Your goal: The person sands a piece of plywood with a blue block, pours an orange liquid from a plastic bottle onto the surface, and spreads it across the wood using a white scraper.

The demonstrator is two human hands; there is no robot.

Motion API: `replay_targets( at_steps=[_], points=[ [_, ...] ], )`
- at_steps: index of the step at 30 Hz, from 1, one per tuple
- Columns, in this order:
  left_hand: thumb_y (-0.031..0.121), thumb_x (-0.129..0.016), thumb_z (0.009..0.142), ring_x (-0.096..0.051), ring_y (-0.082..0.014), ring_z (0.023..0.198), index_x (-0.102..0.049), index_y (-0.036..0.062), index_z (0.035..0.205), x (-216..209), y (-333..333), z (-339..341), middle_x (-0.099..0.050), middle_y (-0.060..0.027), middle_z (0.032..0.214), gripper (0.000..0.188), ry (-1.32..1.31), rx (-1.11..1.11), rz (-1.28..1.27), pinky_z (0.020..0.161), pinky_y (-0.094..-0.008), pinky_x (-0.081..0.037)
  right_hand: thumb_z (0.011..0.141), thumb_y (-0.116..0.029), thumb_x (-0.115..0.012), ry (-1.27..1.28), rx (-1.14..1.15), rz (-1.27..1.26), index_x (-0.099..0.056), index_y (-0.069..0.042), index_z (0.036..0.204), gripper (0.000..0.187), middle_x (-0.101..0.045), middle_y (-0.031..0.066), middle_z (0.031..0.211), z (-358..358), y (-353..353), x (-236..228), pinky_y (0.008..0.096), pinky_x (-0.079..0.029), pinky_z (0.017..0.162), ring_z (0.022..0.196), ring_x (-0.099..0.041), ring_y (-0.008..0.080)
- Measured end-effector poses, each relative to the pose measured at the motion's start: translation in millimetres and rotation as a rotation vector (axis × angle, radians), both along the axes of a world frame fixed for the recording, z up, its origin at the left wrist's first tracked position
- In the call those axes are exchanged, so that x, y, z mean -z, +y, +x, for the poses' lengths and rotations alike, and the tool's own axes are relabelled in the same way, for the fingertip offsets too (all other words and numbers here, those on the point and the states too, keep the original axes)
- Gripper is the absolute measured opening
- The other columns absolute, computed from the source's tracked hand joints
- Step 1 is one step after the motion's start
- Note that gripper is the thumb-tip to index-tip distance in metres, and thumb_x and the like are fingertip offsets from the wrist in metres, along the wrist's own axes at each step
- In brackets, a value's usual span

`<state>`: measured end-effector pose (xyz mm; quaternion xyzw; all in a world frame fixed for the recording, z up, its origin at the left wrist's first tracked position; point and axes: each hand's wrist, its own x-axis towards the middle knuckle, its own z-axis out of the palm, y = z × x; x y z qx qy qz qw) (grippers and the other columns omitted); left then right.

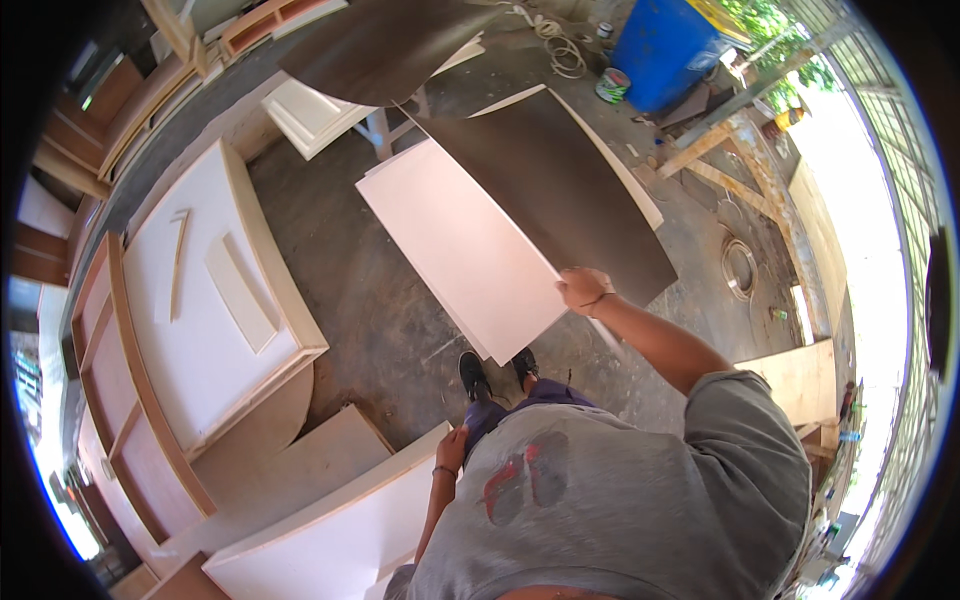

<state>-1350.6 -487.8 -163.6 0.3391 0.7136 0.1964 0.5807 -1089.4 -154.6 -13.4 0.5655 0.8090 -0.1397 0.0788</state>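
Observation:
My right hand point(585, 291) is closed on the near left edge of a dark brown sheet point(560, 190). A pale blurred strip point(606, 336) shows just below that hand; I cannot make out whether it belongs to the sheet. The brown sheet partly covers a stack of pale pinkish-white panels point(460, 235), which lies in front of my feet. My left hand point(452, 450) hangs low beside my left thigh, away from the panels. Its fingers are too small and partly hidden to read.
A second dark sheet point(380, 45) lies beyond, over white panels. To the left stands a large white-topped panel point(215, 290) with loose strips on it. A blue barrel point(665, 55), a small can point(612, 85) and coiled cable point(740, 268) sit far and right.

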Motion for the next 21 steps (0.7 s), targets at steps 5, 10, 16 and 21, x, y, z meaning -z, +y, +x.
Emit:
replay_targets(
  at_steps=[5, 10, 16, 21],
  points=[
    [0.042, -0.041, 0.09, -0.059, -0.0289, 0.097, -0.057, 0.0038, 0.111, -32.0, 90.6, 13.3, -0.062, -0.0173, 0.103, 0.046, 0.032, 0.365, 0.043, 0.082, -0.0348, -0.044, 0.084, -0.028, -0.05, -0.004, 0.053, 0.069, -0.059, -0.006, 0.083, 0.024, -0.061, 0.0178, 0.084, 74.8, -11.5, -85.5, 0.0466, -0.046, 0.073, 0.082, -0.058, 0.0368],
    [0.04, -0.028, 0.093, -0.053, -0.0337, 0.106, -0.05, 0.0026, 0.116, 46.0, 108.6, 60.7, -0.058, -0.0203, 0.109, 0.049, -0.305, 1.159, 0.225, 0.09, -0.0393, -0.039, 0.087, -0.016, -0.052, 0.201, -0.121, 0.057, -0.045, 0.002, 0.076, 0.022, -0.046, 0.0209, 0.072, 106.4, -13.0, -209.0, 0.0426, -0.037, 0.064, 0.069, -0.047, 0.0378],
    [0.056, -0.02, 0.089, -0.038, -0.0341, 0.123, -0.041, 0.008, 0.13, 84.9, 122.5, 65.8, -0.045, -0.0197, 0.128, 0.066, -0.112, 1.423, -0.089, 0.103, -0.0451, -0.023, 0.084, -0.015, -0.055, 0.032, 0.086, 0.036, -0.045, 0.001, 0.072, 0.022, -0.046, 0.0149, 0.069, 135.3, -96.8, -363.7, 0.0406, -0.037, 0.063, 0.066, -0.048, 0.0321],
    [0.074, -0.019, 0.08, -0.025, -0.039, 0.131, -0.019, 0.014, 0.142, 60.3, 180.2, 138.3, -0.034, -0.0161, 0.139, 0.086, -0.666, 0.071, -0.623, 0.102, -0.0633, -0.004, 0.082, -0.013, -0.058, 0.067, 0.167, 0.079, -0.046, -0.002, 0.07, 0.02, -0.049, 0.0105, 0.07, 134.9, -184.6, -436.3, 0.0372, -0.04, 0.054, 0.058, -0.053, 0.0265]
  ],
)
